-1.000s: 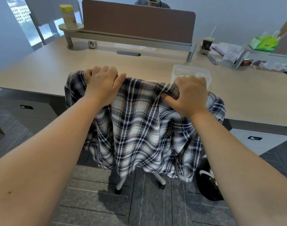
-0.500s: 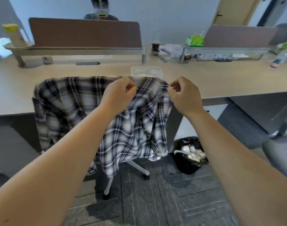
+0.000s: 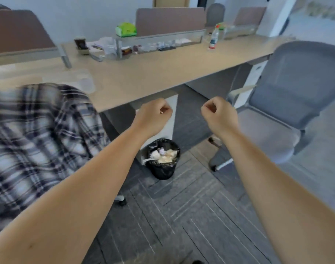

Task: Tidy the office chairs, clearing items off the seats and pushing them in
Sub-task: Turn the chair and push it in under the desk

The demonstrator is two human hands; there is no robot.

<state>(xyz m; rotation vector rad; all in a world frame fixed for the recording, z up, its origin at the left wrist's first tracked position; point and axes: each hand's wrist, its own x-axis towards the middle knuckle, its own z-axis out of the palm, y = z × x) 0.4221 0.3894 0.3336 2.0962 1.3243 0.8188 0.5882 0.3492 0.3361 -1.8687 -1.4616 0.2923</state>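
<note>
A plaid shirt (image 3: 39, 134) hangs over the back of an office chair at the left, pushed against the long wooden desk (image 3: 153, 77). A grey mesh office chair (image 3: 288, 103) stands at the right, pulled out from the desk and turned sideways, with nothing on its seat. My left hand (image 3: 155, 115) and my right hand (image 3: 218, 113) are held out in front of me between the two chairs, both curled into loose fists with nothing in them. Neither hand touches a chair.
A black waste bin (image 3: 163, 159) full of paper stands on the floor under the desk edge, below my hands. The desk carries a cup (image 3: 81, 44), a green tissue pack (image 3: 125, 29), a bottle (image 3: 213, 39), small clutter and brown dividers (image 3: 170, 20).
Both hands let go of the plaid shirt on the chair back and came away. My view swung right, so the shirt chair is now at the left and the grey chair has appeared.
</note>
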